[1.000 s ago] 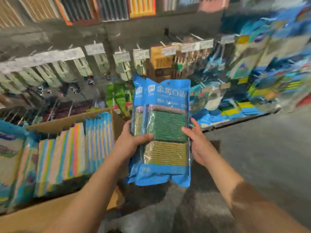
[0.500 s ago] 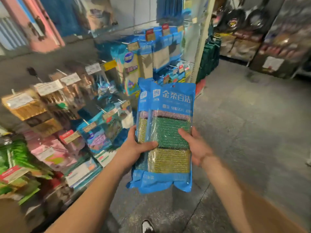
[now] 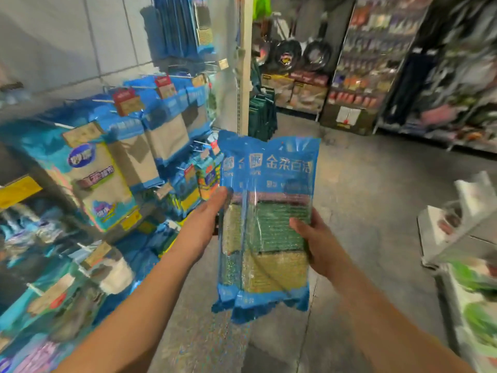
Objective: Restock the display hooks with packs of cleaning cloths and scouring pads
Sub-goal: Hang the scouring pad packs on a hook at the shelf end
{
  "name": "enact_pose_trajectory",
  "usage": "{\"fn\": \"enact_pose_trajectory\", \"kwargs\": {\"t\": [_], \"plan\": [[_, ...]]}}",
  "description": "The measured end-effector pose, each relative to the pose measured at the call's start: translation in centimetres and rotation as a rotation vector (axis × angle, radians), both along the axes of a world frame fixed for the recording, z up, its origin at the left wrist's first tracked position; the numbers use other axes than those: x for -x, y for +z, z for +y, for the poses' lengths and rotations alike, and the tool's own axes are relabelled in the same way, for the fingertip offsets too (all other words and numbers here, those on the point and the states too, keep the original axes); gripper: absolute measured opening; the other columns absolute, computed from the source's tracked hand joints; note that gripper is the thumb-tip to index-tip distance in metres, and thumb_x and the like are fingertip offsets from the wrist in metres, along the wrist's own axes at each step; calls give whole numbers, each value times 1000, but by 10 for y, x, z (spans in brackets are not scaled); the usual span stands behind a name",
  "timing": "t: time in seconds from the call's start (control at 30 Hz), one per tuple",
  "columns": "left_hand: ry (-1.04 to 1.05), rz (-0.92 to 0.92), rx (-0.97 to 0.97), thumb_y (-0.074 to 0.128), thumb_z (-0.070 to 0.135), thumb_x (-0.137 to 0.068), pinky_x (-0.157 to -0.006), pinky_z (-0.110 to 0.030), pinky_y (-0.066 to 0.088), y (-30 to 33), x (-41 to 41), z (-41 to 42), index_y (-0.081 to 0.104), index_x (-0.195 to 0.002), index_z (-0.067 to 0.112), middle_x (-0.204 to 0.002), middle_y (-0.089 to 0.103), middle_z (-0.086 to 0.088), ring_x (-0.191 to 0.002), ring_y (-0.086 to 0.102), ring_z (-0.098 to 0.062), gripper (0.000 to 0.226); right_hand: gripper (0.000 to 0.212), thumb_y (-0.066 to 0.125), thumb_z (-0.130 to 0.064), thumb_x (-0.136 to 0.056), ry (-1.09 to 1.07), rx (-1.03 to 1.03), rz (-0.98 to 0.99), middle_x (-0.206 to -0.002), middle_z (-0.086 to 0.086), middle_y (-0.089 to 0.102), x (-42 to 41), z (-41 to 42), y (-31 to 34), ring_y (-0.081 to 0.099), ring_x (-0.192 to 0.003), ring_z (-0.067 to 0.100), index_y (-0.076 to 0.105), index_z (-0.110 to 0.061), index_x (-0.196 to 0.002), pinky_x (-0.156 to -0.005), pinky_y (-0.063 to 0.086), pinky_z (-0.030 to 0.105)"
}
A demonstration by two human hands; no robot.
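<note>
Both hands, left hand [image 3: 207, 224] and right hand [image 3: 317, 246], are gripping the scourer packs [image 3: 265, 224], now swinging from the carton toward the hooks [image 3: 185, 76] far left for hanging.

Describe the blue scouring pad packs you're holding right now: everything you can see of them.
The scouring pad packs are at least two glossy blue plastic bags, stacked and slightly fanned, held upright over the aisle floor. Clear windows show pads in pink, green and gold bands; white characters cross the blue header. The left hand grips the left edge, the right hand the right. They are not yet on a hook.
</note>
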State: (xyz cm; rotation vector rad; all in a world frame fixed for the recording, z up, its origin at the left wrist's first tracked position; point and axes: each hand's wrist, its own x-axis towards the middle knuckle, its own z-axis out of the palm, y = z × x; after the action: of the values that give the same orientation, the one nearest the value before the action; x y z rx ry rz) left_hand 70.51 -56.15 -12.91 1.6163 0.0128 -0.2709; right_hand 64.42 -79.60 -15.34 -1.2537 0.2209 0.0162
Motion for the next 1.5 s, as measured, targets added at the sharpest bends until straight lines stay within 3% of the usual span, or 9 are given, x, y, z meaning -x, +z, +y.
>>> {"fn": "enact_pose_trajectory", "kwargs": {"t": [0.13, 0.23, 0.4, 0.7, 0.9, 1.03, 1.23, 1.33, 1.5], "plan": [[-85, -162, -74, 52, 83, -79, -104, -36, 38, 24, -66, -42, 50, -129, 42, -126, 59, 24, -115, 57, 0, 65, 51, 73, -7, -79, -25, -11, -50, -114, 11, 72, -62, -27, 9, 70, -102, 30, 56, -19, -125, -79, 59, 42], [-126, -244, -107, 70, 79, -58, -109, -40, 43, 32, -116, -75, 40, -144, 31, -134, 62, 12, -121, 60, -9, 103, 49, 70, -16, -78, -46, 70, -73, -116, 4, 72, -107, -49, 9, 67, -110, 30, 57, -28, -124, -95, 54, 51], [-193, -253, -81, 89, 45, -66, -103, -31, 50, 30, -200, -125, 37, -141, 27, -128, 62, 16, -109, 63, 6, 93, 49, 75, -24, -76, 3, 169, -111, -115, -4, 71, -192, -94, 9, 67, -112, 25, 60, -49, -115, -101, 49, 55], [82, -324, 0, 95, 47, -57, -99, -32, 54, 53, -373, -219, 39, -145, 25, -127, 66, 7, -112, 67, -9, 107, 51, 76, -37, -79, 187, 346, -217, -118, -8, 68, -394, -194, 47, 68, -104, 8, 49, -44, -121, -96, 55, 39], [228, -404, -12, 94, 47, -58, -99, -33, 53, 81, -457, -241, 44, -132, 37, -122, 67, 13, -106, 68, -3, 90, 72, 73, -50, -77, 123, 447, -480, -126, -7, 53, -535, -246, 137, 57, -114, 4, 36, -37, -137, -100, 47, 34], [310, -455, -148, 86, 66, -47, -109, -41, 46, 94, -503, -229, 36, -145, 33, -132, 62, 14, -118, 63, -7, 115, 55, 71, -35, -90, 128, 716, -704, -127, -5, 51, -617, -241, 200, 54, -118, 11, 37, -36, -133, -102, 46, 28], [392, -492, -272, 83, 72, -46, -112, -44, 43, 109, -582, -201, 34, -143, 37, -134, 61, 14, -121, 61, -9, 114, 32, 69, -33, -91, 297, 1270, -983, -114, -14, 53, -719, -199, 249, 53, -110, 9, 54, -25, -118, -95, 41, 24], [438, -500, -309, 78, 71, -47, -109, -43, 45, 114, -633, -183, 34, -140, 43, -131, 63, 14, -117, 62, -12, 106, 14, 67, -36, -91, 432, 1365, -1088, -103, -11, 56, -773, -183, 262, 56, -100, 13, 56, -29, -97, -92, 46, 39], [464, -527, -309, 85, 62, -54, -96, -28, 43, 132, -713, -162, 35, -142, 37, -120, 62, 22, -111, 62, -6, 104, 11, 70, -39, -88, 568, 1401, -990, -114, -11, 60, -859, -155, 291, 56, -106, 4, 64, -45, -95, -99, 42, 28]]}}
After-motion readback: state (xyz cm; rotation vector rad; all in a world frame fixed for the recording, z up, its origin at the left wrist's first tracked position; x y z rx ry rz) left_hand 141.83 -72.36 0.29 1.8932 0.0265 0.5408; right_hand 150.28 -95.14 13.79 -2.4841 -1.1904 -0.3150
